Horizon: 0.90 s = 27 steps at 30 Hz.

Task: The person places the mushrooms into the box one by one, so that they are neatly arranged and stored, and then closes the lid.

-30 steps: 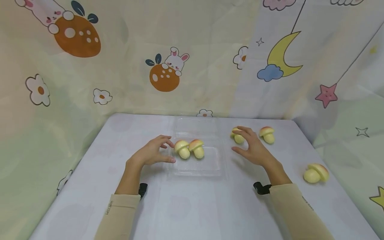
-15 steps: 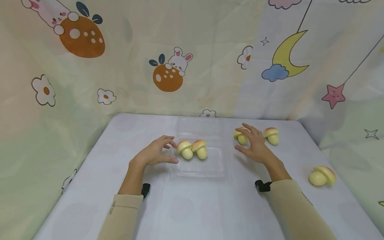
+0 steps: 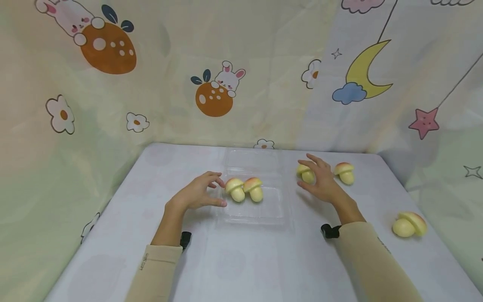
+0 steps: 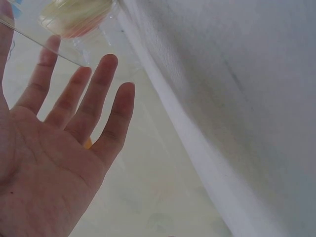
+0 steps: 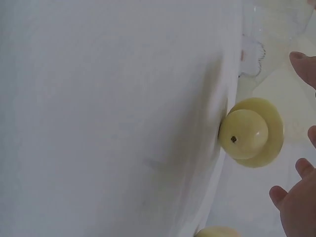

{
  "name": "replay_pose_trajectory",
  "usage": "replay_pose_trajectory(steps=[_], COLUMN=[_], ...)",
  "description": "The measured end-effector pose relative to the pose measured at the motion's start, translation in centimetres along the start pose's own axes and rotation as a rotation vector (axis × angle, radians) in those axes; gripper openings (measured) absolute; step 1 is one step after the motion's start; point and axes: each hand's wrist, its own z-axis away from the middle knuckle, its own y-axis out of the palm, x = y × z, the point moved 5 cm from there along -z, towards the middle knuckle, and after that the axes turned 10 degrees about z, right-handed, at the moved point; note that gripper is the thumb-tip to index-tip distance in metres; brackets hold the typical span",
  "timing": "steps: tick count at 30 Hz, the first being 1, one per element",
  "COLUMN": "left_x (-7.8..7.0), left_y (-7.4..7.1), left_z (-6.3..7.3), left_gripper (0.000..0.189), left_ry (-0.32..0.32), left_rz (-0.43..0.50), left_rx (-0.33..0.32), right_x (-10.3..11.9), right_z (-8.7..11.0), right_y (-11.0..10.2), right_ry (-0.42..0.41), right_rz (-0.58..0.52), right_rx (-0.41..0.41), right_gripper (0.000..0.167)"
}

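Observation:
Two yellow mushroom-shaped pieces with reddish caps, a left one [image 3: 235, 190] and a right one [image 3: 253, 189], lie side by side in a clear plastic box [image 3: 264, 212] whose lid is folded back. My left hand [image 3: 200, 192] is at the box's left side, fingers spread and thumb apart; whether it touches the rim I cannot tell. Farther right, my right hand [image 3: 320, 179] reaches beside another mushroom piece [image 3: 307, 175], fingers and thumb spread around it. In the right wrist view a gap shows between that mushroom piece [image 5: 244, 133] and the fingers.
Another mushroom piece [image 3: 344, 173] lies just right of my right hand, near the back edge. One more mushroom piece [image 3: 409, 224] is near the table's right edge. A patterned cloth [image 3: 170, 100] hangs behind the white table [image 3: 234, 264].
The head view has turned slightly left, so everything sits a little farther right in it. My right hand's fingers have spread slightly beside the mushroom piece. The left hand stays by the box.

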Motion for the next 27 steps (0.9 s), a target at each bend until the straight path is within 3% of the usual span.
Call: replay_pose_trajectory(steps=[6, 15, 27], left_x=[-0.1, -0.3, -0.1], left_y=[-0.4, -0.4, 0.1], left_z=[0.1, -0.2, 0.2], left_gripper=[0.058, 0.06, 0.056], left_ry=[-0.006, 0.044, 0.008], left_rz=[-0.013, -0.009, 0.009], left_rx=[-0.005, 0.007, -0.008], right_x=[-0.6, -1.6, -2.4], right_z=[-0.4, -0.3, 0.0], right_y=[0.6, 0.7, 1.6], right_ry=[0.022, 0.081, 0.195], right_rz=[-0.013, -0.017, -0.045], right_rx=[0.025, 0.04, 0.131], right_gripper=[0.074, 0.084, 0.089])
